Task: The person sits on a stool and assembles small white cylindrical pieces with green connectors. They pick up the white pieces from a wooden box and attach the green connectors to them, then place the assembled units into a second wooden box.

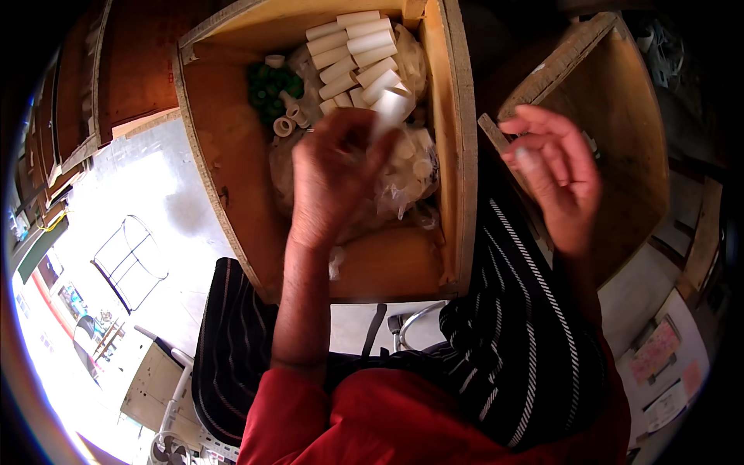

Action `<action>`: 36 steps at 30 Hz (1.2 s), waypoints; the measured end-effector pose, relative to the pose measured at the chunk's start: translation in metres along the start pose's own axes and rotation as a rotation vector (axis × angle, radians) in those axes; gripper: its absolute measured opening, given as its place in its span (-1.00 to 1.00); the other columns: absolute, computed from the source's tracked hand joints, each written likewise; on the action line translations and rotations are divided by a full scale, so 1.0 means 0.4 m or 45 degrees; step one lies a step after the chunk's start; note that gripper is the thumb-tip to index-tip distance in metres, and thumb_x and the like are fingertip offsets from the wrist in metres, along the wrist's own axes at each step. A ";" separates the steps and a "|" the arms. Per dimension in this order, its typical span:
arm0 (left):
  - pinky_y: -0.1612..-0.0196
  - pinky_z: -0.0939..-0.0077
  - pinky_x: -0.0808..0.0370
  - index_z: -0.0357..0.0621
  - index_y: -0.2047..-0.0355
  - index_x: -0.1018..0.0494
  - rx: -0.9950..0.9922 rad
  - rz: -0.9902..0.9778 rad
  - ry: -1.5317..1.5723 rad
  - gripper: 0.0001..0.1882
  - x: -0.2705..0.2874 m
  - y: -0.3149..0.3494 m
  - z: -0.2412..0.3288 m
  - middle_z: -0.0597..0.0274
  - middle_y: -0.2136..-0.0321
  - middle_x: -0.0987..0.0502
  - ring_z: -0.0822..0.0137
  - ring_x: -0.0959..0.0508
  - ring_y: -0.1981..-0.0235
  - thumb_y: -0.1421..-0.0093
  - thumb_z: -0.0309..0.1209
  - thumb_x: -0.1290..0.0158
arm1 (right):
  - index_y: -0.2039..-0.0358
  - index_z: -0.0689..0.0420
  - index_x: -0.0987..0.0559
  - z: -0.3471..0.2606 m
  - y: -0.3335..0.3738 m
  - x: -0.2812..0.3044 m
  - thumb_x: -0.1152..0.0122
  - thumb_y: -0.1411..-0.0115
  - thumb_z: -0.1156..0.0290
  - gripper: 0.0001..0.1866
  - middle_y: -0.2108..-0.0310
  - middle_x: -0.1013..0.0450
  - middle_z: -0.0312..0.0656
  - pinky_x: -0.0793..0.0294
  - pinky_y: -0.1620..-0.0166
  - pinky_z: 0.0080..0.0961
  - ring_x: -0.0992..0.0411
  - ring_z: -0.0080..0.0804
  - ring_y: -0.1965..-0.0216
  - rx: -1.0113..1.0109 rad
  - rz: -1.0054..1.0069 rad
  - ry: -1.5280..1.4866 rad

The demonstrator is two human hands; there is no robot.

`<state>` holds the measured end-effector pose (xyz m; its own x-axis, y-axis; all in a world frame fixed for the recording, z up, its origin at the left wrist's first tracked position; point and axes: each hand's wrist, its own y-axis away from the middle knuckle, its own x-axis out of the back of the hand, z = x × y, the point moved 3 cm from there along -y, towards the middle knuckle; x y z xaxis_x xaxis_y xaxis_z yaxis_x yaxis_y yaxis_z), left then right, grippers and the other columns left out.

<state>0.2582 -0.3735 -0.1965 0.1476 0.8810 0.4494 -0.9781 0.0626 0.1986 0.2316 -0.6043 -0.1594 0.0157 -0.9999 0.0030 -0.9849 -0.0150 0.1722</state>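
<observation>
Over the wooden box in front of me, my left hand (332, 174) is closed, its thumb and fingers around a blurred white plastic tube (393, 106). Beyond it, similar white tubes (335, 56) lie stacked in rows at the box's far end. Green caps (271, 89) and small white collar-like parts (285, 124) sit to the left of the stack. Clear plastic bags with white pieces (415, 167) lie right of my left wrist. My right hand (554, 159) is raised beside a second wooden box, its fingers curved and apart with nothing visible in them.
The first wooden box (467, 155) has a thick right wall between my hands. The second wooden box (620, 170) stands tilted at the right. My knees in striped black cloth (527, 310) are below them. A wire frame (133, 263) stands on the pale floor at left.
</observation>
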 end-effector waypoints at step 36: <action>0.45 0.61 -0.39 -0.16 0.26 -0.46 0.169 0.215 -0.168 -0.74 -0.001 -0.035 -0.151 0.32 0.58 -0.51 0.53 -0.44 0.57 -0.02 -0.43 -0.21 | 0.15 0.14 -0.47 0.606 0.088 0.582 -0.14 -0.11 0.13 -0.60 0.17 -0.43 -0.06 -0.46 0.25 -0.27 -0.46 -0.11 0.19 -0.631 -0.094 1.955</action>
<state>0.2631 -0.3464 -0.2523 0.0105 0.8043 0.5942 -0.9640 -0.1498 0.2199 0.1589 -0.8388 -0.3915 0.5068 -0.0434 0.8609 -0.8294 0.2478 0.5008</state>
